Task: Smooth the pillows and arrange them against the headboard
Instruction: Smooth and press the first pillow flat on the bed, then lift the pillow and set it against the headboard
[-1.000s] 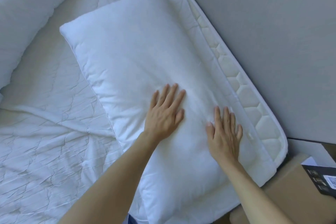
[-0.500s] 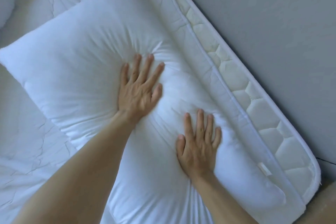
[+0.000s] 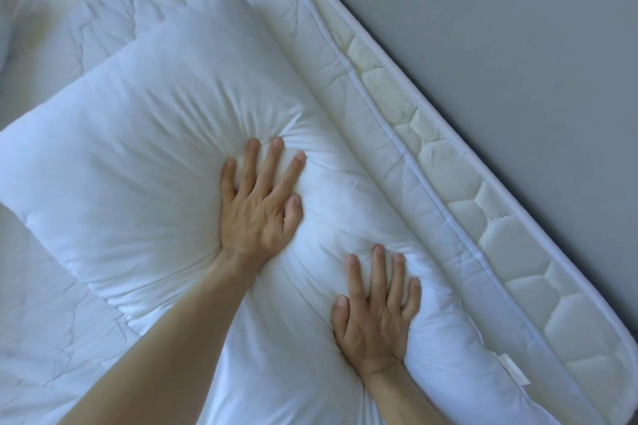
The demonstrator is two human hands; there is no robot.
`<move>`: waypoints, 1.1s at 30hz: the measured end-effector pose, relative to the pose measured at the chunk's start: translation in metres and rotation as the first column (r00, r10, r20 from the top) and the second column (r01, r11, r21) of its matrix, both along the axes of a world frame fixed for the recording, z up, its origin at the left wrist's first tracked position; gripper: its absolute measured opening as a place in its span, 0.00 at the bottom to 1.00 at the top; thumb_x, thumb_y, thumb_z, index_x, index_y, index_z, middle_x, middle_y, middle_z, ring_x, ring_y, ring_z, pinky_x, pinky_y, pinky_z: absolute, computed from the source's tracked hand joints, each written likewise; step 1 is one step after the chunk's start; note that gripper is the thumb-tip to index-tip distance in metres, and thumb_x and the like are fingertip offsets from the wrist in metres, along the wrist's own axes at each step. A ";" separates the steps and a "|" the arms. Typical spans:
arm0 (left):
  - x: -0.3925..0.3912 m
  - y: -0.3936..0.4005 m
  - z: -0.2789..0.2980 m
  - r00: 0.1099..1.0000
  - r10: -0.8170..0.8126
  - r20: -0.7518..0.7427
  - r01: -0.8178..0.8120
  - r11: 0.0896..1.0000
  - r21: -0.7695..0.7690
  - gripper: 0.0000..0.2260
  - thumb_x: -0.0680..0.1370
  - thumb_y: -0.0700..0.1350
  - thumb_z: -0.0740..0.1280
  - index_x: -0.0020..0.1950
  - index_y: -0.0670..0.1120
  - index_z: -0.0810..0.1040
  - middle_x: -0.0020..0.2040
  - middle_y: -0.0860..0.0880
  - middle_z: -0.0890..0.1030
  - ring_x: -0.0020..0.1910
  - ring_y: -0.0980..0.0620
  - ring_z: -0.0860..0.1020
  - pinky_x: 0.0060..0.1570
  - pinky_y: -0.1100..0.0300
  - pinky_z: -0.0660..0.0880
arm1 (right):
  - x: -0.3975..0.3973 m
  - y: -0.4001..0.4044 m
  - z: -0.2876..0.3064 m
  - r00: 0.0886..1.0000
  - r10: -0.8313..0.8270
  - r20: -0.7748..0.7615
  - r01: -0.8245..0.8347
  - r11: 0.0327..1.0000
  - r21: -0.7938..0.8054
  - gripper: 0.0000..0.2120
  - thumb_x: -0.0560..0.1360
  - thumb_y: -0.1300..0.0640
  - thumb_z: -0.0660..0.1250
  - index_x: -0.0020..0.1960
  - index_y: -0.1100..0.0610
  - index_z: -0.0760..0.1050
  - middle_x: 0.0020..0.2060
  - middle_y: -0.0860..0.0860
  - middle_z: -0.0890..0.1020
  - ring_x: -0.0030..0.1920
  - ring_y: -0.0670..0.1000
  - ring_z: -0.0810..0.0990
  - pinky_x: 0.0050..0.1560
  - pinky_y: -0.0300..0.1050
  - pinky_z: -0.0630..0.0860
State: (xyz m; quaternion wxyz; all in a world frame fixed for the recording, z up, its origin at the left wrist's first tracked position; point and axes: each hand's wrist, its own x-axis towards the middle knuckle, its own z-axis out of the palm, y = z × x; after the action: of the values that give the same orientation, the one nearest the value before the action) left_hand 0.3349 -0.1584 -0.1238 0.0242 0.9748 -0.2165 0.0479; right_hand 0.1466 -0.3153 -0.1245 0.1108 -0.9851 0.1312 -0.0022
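A white pillow (image 3: 145, 162) lies flat on the bed, its long side running along the mattress edge near the grey wall (image 3: 518, 45). My left hand (image 3: 259, 203) presses palm-down into the pillow's middle, fingers spread, with creases radiating from it. My right hand (image 3: 376, 310) presses flat on the pillow's nearer end, close to the mattress edge. Both hands hold nothing. A second pillow (image 3: 5, 24) shows only as a sliver at the far left edge.
The quilted mattress edge (image 3: 483, 217) with hexagon stitching runs diagonally against the grey wall. A white quilted cover (image 3: 41, 321) lies wrinkled to the left of the pillow.
My left hand slid up the pillow toward its middle and now presses deeper. My right hand stays on the nearer end. The view moved closer, losing the cardboard box and most of the second pillow.
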 end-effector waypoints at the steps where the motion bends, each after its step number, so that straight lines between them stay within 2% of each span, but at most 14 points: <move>1: 0.000 0.001 0.000 1.000 0.004 -0.013 -0.004 1.000 0.006 0.30 0.81 0.55 0.53 0.83 0.59 0.49 0.84 0.49 0.56 0.83 0.45 0.49 0.78 0.42 0.45 | 0.000 0.001 -0.001 1.000 -0.008 0.000 0.008 1.000 -0.002 0.30 0.79 0.44 0.49 0.80 0.45 0.50 0.79 0.55 0.57 0.78 0.63 0.56 0.74 0.66 0.49; 5: -0.003 -0.002 0.012 0.998 0.013 -0.061 -0.010 0.999 0.040 0.31 0.80 0.55 0.54 0.83 0.60 0.47 0.84 0.49 0.55 0.83 0.44 0.50 0.77 0.39 0.48 | -0.003 0.005 0.004 0.999 -0.041 0.011 0.040 0.999 0.035 0.30 0.78 0.45 0.51 0.80 0.44 0.52 0.80 0.54 0.55 0.78 0.61 0.57 0.74 0.65 0.51; 10: -0.011 -0.020 0.056 0.988 0.029 -0.148 -0.037 0.998 -0.054 0.27 0.82 0.56 0.54 0.82 0.57 0.57 0.83 0.48 0.56 0.83 0.44 0.51 0.78 0.40 0.48 | -0.004 0.008 0.040 0.995 -0.087 0.037 0.086 0.995 0.043 0.27 0.79 0.49 0.54 0.78 0.46 0.61 0.77 0.53 0.63 0.78 0.58 0.60 0.73 0.63 0.58; 12: -0.013 -0.040 0.073 0.982 -0.076 -0.172 0.055 0.991 -0.126 0.26 0.82 0.55 0.54 0.81 0.53 0.61 0.83 0.46 0.59 0.82 0.43 0.54 0.78 0.40 0.51 | 0.003 0.012 0.060 0.986 -0.164 0.022 0.163 0.986 0.042 0.25 0.78 0.51 0.56 0.76 0.46 0.65 0.76 0.51 0.67 0.76 0.56 0.63 0.71 0.62 0.60; 15: -0.027 -0.071 0.086 0.904 -0.382 -0.194 0.354 0.921 -0.164 0.25 0.83 0.55 0.53 0.80 0.50 0.65 0.81 0.44 0.63 0.81 0.42 0.58 0.77 0.41 0.57 | 0.020 0.025 0.088 0.919 -0.393 0.016 0.389 0.915 0.107 0.25 0.77 0.52 0.56 0.75 0.48 0.65 0.76 0.51 0.67 0.76 0.56 0.64 0.71 0.61 0.59; 19: -0.010 -0.021 0.074 0.841 -0.507 -0.188 0.521 0.853 0.029 0.25 0.84 0.57 0.49 0.81 0.52 0.64 0.82 0.48 0.62 0.82 0.45 0.58 0.78 0.44 0.55 | -0.012 0.012 0.093 0.971 -0.229 -0.063 0.232 0.971 0.053 0.27 0.80 0.49 0.55 0.79 0.47 0.59 0.79 0.50 0.61 0.79 0.55 0.58 0.74 0.63 0.56; 21: 0.016 0.034 0.070 0.907 -0.386 -0.167 0.408 0.904 0.125 0.26 0.84 0.56 0.49 0.83 0.55 0.56 0.83 0.49 0.58 0.82 0.45 0.56 0.78 0.45 0.53 | -0.069 -0.016 0.090 0.922 -0.336 -0.193 0.340 0.940 -0.009 0.25 0.81 0.47 0.53 0.78 0.48 0.61 0.78 0.51 0.63 0.77 0.57 0.62 0.74 0.62 0.57; 23: 0.044 0.080 0.076 0.973 -0.178 -0.145 0.201 0.967 0.160 0.27 0.83 0.57 0.48 0.83 0.57 0.53 0.84 0.50 0.57 0.82 0.43 0.55 0.77 0.43 0.51 | -0.127 -0.052 0.089 0.734 -0.615 -0.289 0.629 0.776 -0.055 0.24 0.83 0.49 0.53 0.77 0.51 0.64 0.76 0.54 0.66 0.75 0.58 0.66 0.72 0.62 0.60; 25: 0.068 0.095 0.086 0.991 0.013 -0.133 0.004 0.991 0.131 0.26 0.82 0.56 0.50 0.82 0.58 0.55 0.83 0.49 0.58 0.81 0.42 0.55 0.76 0.39 0.51 | -0.166 -0.081 0.096 0.527 -0.770 -0.359 0.801 0.592 -0.094 0.22 0.82 0.50 0.53 0.74 0.56 0.69 0.73 0.57 0.70 0.70 0.62 0.70 0.67 0.65 0.65; 27: 0.086 0.072 0.100 0.987 0.118 -0.113 -0.119 0.993 -0.002 0.25 0.80 0.54 0.53 0.78 0.54 0.61 0.79 0.44 0.62 0.78 0.41 0.59 0.74 0.36 0.54 | -0.171 -0.099 0.102 0.506 -0.803 -0.315 0.838 0.544 -0.041 0.23 0.81 0.52 0.52 0.64 0.65 0.76 0.64 0.63 0.77 0.61 0.67 0.76 0.59 0.65 0.71; 28: 0.091 0.048 0.106 0.990 0.083 -0.110 -0.093 0.992 -0.082 0.25 0.79 0.54 0.54 0.76 0.49 0.64 0.76 0.41 0.66 0.77 0.40 0.62 0.73 0.37 0.57 | -0.159 -0.104 0.106 0.540 -0.804 -0.250 0.830 0.558 -0.003 0.23 0.79 0.53 0.52 0.62 0.67 0.77 0.61 0.65 0.78 0.58 0.67 0.76 0.58 0.63 0.72; 30: 0.085 -0.009 0.117 0.973 -0.183 -0.139 0.161 0.975 -0.152 0.26 0.79 0.56 0.55 0.73 0.44 0.70 0.70 0.39 0.74 0.71 0.39 0.71 0.70 0.41 0.63 | -0.122 -0.104 0.117 0.635 -0.752 -0.176 0.772 0.613 0.166 0.17 0.81 0.56 0.55 0.63 0.64 0.75 0.61 0.61 0.79 0.60 0.64 0.76 0.62 0.58 0.71; 32: 0.069 -0.060 0.116 0.810 -0.520 -0.270 0.527 0.848 -0.054 0.25 0.82 0.59 0.54 0.71 0.47 0.74 0.65 0.45 0.81 0.66 0.43 0.77 0.71 0.45 0.63 | -0.082 -0.095 0.120 0.752 -0.607 -0.256 0.657 0.665 0.354 0.13 0.82 0.51 0.57 0.57 0.56 0.76 0.54 0.53 0.81 0.57 0.59 0.78 0.59 0.54 0.72; 33: 0.064 -0.079 0.114 0.711 -0.602 -0.364 0.654 0.756 0.027 0.25 0.82 0.61 0.53 0.71 0.50 0.75 0.63 0.49 0.83 0.65 0.46 0.78 0.73 0.47 0.61 | -0.065 -0.091 0.118 0.794 -0.503 -0.340 0.605 0.708 0.364 0.14 0.81 0.46 0.56 0.51 0.54 0.75 0.48 0.51 0.81 0.52 0.58 0.79 0.56 0.53 0.73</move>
State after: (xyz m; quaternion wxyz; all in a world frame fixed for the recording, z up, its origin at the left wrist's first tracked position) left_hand 0.3987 -0.2376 -0.0097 0.0002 0.8346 -0.5312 -0.1457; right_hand 0.0816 -0.4064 -0.0066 0.3173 -0.8389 0.4303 0.1021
